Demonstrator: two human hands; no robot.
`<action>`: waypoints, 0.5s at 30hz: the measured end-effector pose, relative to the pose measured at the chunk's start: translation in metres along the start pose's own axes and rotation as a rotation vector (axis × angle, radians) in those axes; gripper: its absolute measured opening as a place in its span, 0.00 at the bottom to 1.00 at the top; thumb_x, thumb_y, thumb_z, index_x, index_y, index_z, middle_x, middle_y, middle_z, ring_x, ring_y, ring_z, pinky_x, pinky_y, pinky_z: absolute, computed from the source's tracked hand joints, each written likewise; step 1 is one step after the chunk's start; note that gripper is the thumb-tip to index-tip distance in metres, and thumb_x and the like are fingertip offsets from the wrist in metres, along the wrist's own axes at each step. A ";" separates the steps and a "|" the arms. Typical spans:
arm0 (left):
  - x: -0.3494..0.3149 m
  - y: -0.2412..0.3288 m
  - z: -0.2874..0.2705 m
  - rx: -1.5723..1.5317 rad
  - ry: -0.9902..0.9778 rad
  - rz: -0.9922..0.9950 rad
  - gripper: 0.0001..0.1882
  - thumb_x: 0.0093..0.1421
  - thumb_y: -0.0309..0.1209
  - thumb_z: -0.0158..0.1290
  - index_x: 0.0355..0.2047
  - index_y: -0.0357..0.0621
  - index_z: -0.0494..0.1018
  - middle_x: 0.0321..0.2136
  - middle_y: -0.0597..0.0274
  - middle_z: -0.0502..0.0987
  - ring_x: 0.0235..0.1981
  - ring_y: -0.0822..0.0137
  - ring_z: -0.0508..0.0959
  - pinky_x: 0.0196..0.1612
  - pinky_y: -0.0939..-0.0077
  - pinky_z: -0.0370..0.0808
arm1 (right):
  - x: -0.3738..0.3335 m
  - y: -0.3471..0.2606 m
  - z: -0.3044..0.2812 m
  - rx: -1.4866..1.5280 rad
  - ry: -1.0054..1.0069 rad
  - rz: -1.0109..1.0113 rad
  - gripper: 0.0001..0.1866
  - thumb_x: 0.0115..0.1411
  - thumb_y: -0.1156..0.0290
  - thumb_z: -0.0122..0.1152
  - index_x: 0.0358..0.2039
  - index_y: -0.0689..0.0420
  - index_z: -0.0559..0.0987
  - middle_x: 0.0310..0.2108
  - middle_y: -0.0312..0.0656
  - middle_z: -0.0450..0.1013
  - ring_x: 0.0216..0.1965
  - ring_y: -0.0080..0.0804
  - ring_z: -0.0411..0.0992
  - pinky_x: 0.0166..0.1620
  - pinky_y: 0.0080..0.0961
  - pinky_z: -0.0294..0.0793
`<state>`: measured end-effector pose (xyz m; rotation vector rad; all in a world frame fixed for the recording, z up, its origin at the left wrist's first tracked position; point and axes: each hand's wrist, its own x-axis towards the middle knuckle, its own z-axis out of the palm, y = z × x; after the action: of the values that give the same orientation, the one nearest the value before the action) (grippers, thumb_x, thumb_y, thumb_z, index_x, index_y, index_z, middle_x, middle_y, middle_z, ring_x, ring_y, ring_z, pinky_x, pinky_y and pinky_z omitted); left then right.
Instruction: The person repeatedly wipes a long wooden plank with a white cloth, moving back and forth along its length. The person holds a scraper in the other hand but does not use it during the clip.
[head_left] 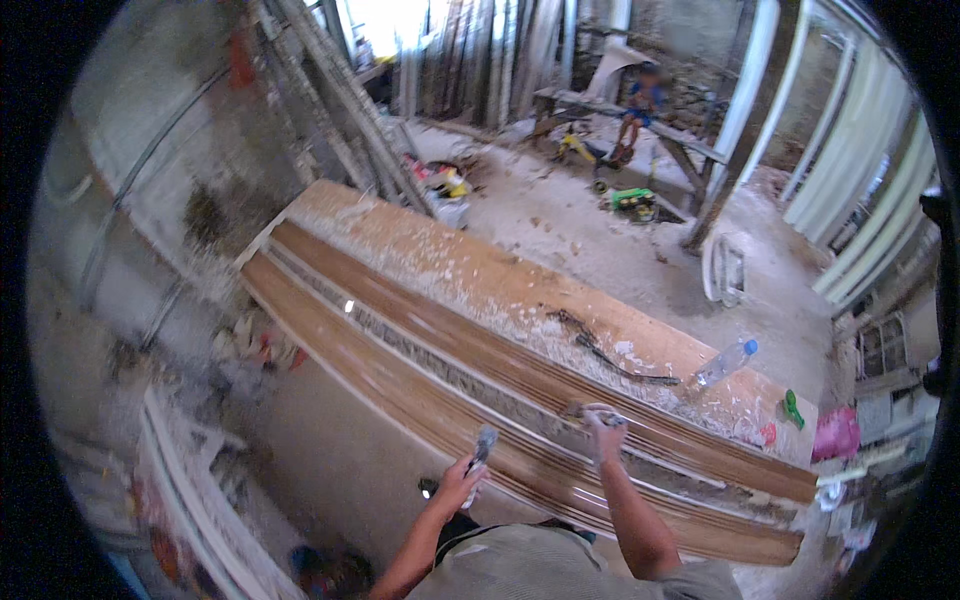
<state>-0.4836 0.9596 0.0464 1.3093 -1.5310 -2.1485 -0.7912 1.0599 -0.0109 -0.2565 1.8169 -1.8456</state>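
My left hand point(460, 486) is wrapped round an upright tool with a greyish-blue head point(486, 440); whether it is a brush or a scraper is unclear. The tool stands over the near brown ridged moulding strip point(400, 388). Smeared with white, my right hand point(606, 424) is closed at the near edge of the far brown moulding strip point(440, 345). Something small and dark shows at its fingers, too blurred to name. Between the two strips runs a narrow gap point(400, 335) with grey-white residue.
Dried white bits speckle the plywood board point(440, 260) behind the strips. A dark strap-like thing point(625, 370), a clear bottle point(722, 364) and a green object point(793, 409) lie there. Farther off, a person point(642, 105) sits on a bench. Long boards point(345, 90) lean left.
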 end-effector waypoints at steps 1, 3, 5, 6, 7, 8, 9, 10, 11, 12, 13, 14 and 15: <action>0.005 0.002 -0.030 -0.105 -0.007 -0.011 0.13 0.63 0.33 0.52 0.45 0.41 0.69 0.28 0.68 0.74 0.23 0.77 0.73 0.24 0.80 0.72 | 0.001 0.002 0.038 -0.120 0.038 -0.088 0.03 0.53 0.75 0.64 0.30 0.55 0.82 0.26 0.29 0.76 0.27 0.17 0.71 0.33 0.19 0.72; 0.014 0.007 -0.094 -0.120 0.068 0.009 0.11 0.62 0.33 0.51 0.42 0.42 0.70 0.26 0.68 0.74 0.21 0.77 0.73 0.23 0.80 0.71 | 0.005 0.007 0.118 -0.192 0.059 -0.206 0.03 0.53 0.74 0.64 0.29 0.55 0.82 0.25 0.30 0.76 0.26 0.18 0.71 0.33 0.20 0.73; 0.009 0.009 -0.153 -0.126 0.119 -0.022 0.08 0.62 0.32 0.51 0.40 0.43 0.71 0.24 0.67 0.74 0.20 0.77 0.73 0.22 0.80 0.71 | 0.001 0.013 0.187 -0.193 0.061 -0.214 0.03 0.52 0.73 0.64 0.29 0.53 0.82 0.25 0.31 0.77 0.26 0.18 0.72 0.33 0.21 0.73; 0.002 0.013 -0.188 -0.102 0.132 -0.040 0.07 0.62 0.32 0.51 0.38 0.43 0.71 0.23 0.67 0.74 0.19 0.77 0.72 0.21 0.80 0.72 | 0.003 0.017 0.224 -0.214 0.083 -0.193 0.03 0.52 0.72 0.65 0.29 0.53 0.82 0.25 0.31 0.77 0.26 0.19 0.72 0.33 0.22 0.73; 0.003 0.023 -0.223 -0.074 0.152 -0.050 0.07 0.62 0.32 0.51 0.37 0.44 0.71 0.22 0.67 0.74 0.19 0.77 0.72 0.21 0.80 0.72 | 0.009 0.018 0.257 -0.226 0.099 -0.176 0.03 0.52 0.71 0.65 0.29 0.52 0.82 0.25 0.31 0.77 0.26 0.19 0.73 0.33 0.22 0.73; 0.004 0.031 -0.254 -0.111 0.175 -0.021 0.07 0.62 0.32 0.51 0.37 0.44 0.71 0.22 0.67 0.74 0.19 0.77 0.73 0.21 0.80 0.72 | 0.018 0.019 0.283 -0.273 0.094 -0.174 0.03 0.51 0.71 0.65 0.29 0.52 0.82 0.24 0.31 0.77 0.26 0.20 0.73 0.32 0.23 0.73; 0.000 0.036 -0.285 -0.147 0.205 -0.001 0.06 0.61 0.32 0.51 0.37 0.44 0.71 0.22 0.67 0.74 0.18 0.77 0.73 0.20 0.80 0.72 | 0.025 0.023 0.310 -0.320 0.083 -0.162 0.04 0.51 0.70 0.66 0.29 0.51 0.82 0.24 0.31 0.76 0.26 0.20 0.72 0.32 0.23 0.72; -0.007 0.038 -0.316 -0.163 0.262 -0.033 0.06 0.61 0.32 0.52 0.37 0.44 0.71 0.21 0.67 0.74 0.18 0.76 0.73 0.20 0.80 0.73 | 0.025 0.034 0.338 -0.345 0.044 -0.177 0.04 0.50 0.70 0.66 0.29 0.50 0.82 0.24 0.31 0.76 0.26 0.21 0.72 0.31 0.23 0.72; -0.010 0.041 -0.348 -0.158 0.261 -0.044 0.06 0.62 0.32 0.51 0.35 0.44 0.72 0.22 0.67 0.74 0.19 0.76 0.73 0.20 0.80 0.73 | 0.039 0.041 0.370 -0.570 0.086 -0.282 0.05 0.50 0.70 0.66 0.29 0.49 0.82 0.22 0.30 0.74 0.25 0.22 0.72 0.29 0.24 0.71; -0.012 0.042 -0.375 -0.213 0.287 -0.016 0.06 0.62 0.32 0.51 0.35 0.44 0.72 0.22 0.67 0.74 0.19 0.76 0.73 0.21 0.80 0.73 | 0.048 0.048 0.396 -0.516 0.091 -0.224 0.05 0.49 0.70 0.67 0.29 0.48 0.82 0.22 0.30 0.74 0.25 0.22 0.72 0.29 0.24 0.72; -0.013 0.042 -0.398 -0.247 0.339 -0.032 0.06 0.62 0.32 0.50 0.35 0.44 0.72 0.22 0.67 0.74 0.19 0.76 0.74 0.21 0.80 0.73 | 0.054 0.056 0.424 -0.497 0.110 -0.073 0.06 0.48 0.70 0.67 0.30 0.48 0.82 0.22 0.30 0.75 0.26 0.23 0.73 0.28 0.24 0.72; -0.011 0.042 -0.423 -0.284 0.386 -0.017 0.06 0.62 0.32 0.50 0.34 0.44 0.72 0.22 0.67 0.74 0.19 0.76 0.74 0.21 0.79 0.73 | 0.061 0.062 0.457 -0.233 0.048 -0.215 0.06 0.48 0.70 0.67 0.30 0.49 0.83 0.22 0.30 0.76 0.24 0.20 0.71 0.27 0.23 0.72; -0.008 0.042 -0.446 -0.321 0.439 -0.031 0.06 0.63 0.32 0.50 0.34 0.44 0.72 0.22 0.67 0.74 0.19 0.76 0.74 0.21 0.79 0.73 | 0.060 0.065 0.476 -0.233 -0.018 -0.234 0.06 0.49 0.72 0.67 0.30 0.52 0.83 0.22 0.28 0.76 0.21 0.16 0.68 0.25 0.20 0.69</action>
<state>-0.1601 0.6500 0.0531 1.5558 -0.9592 -1.8553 -0.5940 0.6190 -0.0513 -0.5916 2.0637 -1.7710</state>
